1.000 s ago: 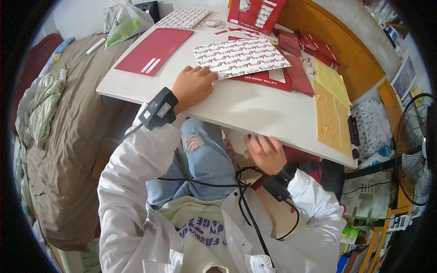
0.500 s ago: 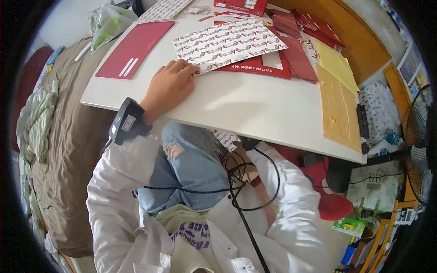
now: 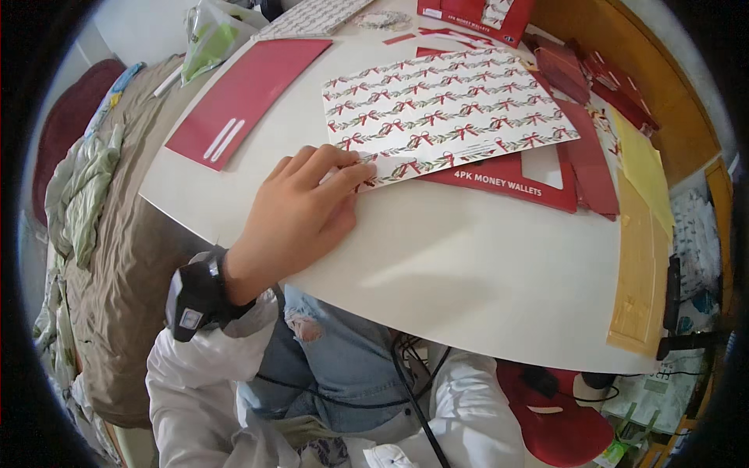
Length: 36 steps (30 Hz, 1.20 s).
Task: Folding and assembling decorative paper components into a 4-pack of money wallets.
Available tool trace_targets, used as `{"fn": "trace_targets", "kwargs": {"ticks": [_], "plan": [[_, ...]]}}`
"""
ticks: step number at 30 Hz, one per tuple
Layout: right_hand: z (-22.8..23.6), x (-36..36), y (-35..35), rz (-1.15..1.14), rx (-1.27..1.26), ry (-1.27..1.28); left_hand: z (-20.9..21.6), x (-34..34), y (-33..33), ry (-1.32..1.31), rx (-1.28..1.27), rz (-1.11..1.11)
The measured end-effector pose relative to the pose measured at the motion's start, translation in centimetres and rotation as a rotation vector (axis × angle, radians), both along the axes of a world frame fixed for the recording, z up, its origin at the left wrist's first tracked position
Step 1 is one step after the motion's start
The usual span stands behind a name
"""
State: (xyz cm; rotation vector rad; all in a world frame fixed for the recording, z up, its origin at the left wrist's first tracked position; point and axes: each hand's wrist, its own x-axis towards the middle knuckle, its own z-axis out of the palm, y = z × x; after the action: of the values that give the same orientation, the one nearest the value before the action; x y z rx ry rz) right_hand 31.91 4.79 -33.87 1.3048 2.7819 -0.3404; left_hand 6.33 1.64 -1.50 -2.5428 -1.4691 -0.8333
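My left hand [image 3: 308,204] reaches over the table with its fingers bent together at the lower left corner of a patterned card [image 3: 449,117]. The card is white, printed with green garlands and red bows. It lies slantwise, partly over a flat red cardboard package [image 3: 515,183] with white lettering and a cut-out window. My right hand is hidden under the table edge; only its white sleeve [image 3: 476,398] shows. Left of the card lies a flat red card [image 3: 253,97] with two white strips near its lower end.
Another patterned sheet [image 3: 312,17] and a red box [image 3: 476,19] are at the table's back. Dark red wallets [image 3: 562,70] and a yellow envelope [image 3: 636,265] lie on the right. A black cable [image 3: 335,404] crosses my lap; a bed [image 3: 140,273] stands left.
The view has shifted, so the table fills more of it. My left hand stays at the card's corner. My right hand and the patterned piece beside it have gone out of sight under the table.
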Motion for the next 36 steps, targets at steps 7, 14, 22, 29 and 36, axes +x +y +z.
{"fn": "trace_targets", "kwargs": {"ticks": [7,14,22,29,36], "plan": [[-4.3,-0.1,-1.0,-0.026,-0.082,-0.009,0.0,0.0,0.3,-0.006,-0.017,-0.022],[-3.7,2.0,-3.8,-0.082,-0.099,-0.056,-0.6,-0.7,-0.1,-0.025,0.001,-0.043],[-1.7,5.3,-5.8,-0.181,-0.054,-0.100,-0.4,0.1,0.5,-0.047,0.048,-0.091],[22.5,-0.3,-13.9,-0.105,0.283,-0.081,-2.0,-1.0,0.3,-0.048,0.116,-0.049],[38.7,1.1,-17.8,-0.067,-0.006,0.219,-2.2,-1.0,0.4,-0.039,0.110,-0.035]]}}
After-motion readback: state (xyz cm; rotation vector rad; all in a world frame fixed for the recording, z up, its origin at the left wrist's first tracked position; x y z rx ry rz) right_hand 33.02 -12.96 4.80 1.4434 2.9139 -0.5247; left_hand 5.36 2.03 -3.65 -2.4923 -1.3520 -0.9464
